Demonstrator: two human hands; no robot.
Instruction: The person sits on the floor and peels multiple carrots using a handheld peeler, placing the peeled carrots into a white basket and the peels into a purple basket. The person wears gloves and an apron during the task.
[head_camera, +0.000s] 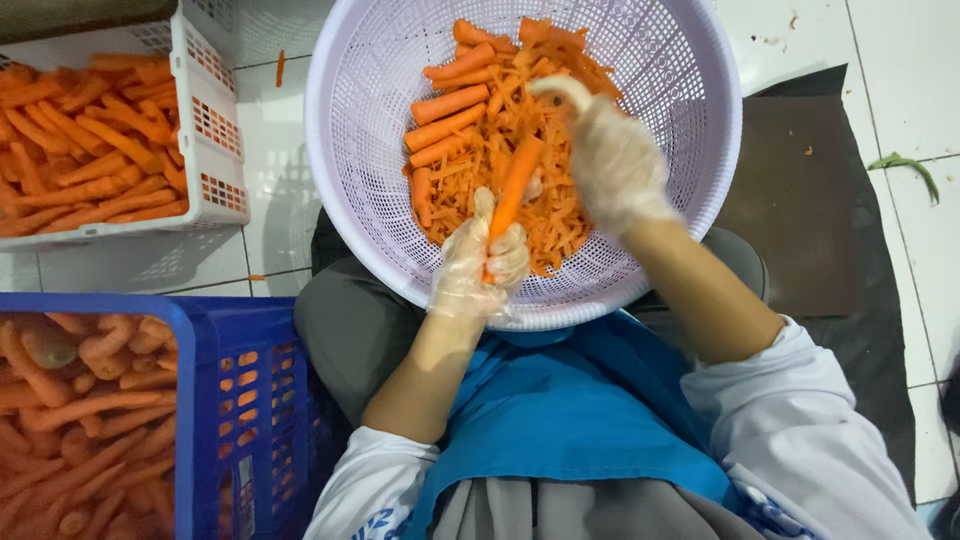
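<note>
My left hand (478, 262), in a clear plastic glove, grips the lower end of a carrot (517, 183) that points up and away over a round white basket (345, 150). My right hand (610, 155), also gloved and blurred by motion, is above the carrot's far end, fingers curled; whether it holds a tool I cannot tell. Peeled carrots (445, 105) and a heap of orange peelings (480, 185) lie inside the basket, which rests on my lap over a blue apron (590, 400).
A white crate (215, 130) of peeled carrots stands at the upper left. A blue crate (245, 400) of unpeeled carrots is at the lower left. A dark mat (800, 200) lies on the white tiled floor at right, with a green scrap (905, 165) beyond it.
</note>
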